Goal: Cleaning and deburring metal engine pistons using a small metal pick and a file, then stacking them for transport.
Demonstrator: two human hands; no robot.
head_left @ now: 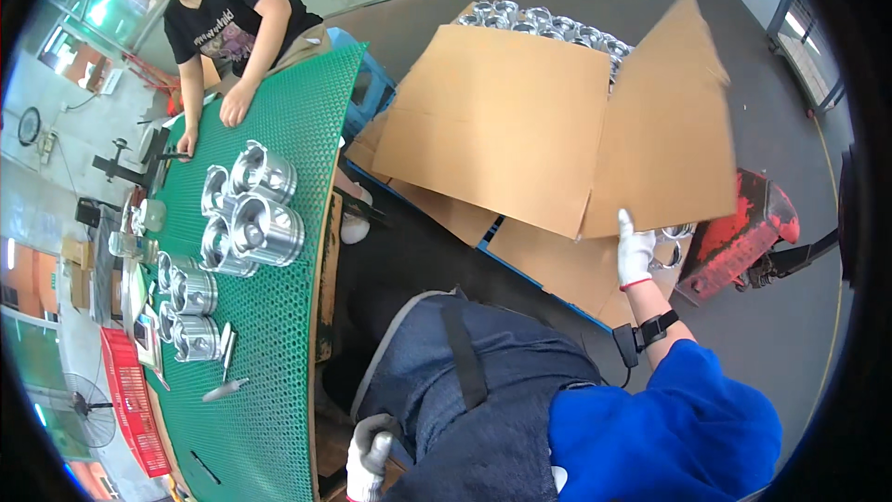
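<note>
My right hand (636, 251), in a white glove, grips the near edge of a cardboard sheet (662, 130), its thumb on the upper face. The sheet is folded or creased and tilts up on the right, its far corner slightly blurred. Its wide left part (502, 116) lies over shiny metal pistons (557, 26), which show in rows beyond it. A few more metal parts peek out beside my right hand. My left hand (370, 457), also gloved, is low beside my lap near the table edge. Its fingers are curled, and whatever they may hold is hidden.
On the left, a table with a green perforated mat (269, 335) bears several pistons (267, 230) and a knife-like tool (226, 390). A co-worker (237, 28) leans on its far end. A red basket (135, 400) lies along the table's left side; red machinery (743, 232) stands at right.
</note>
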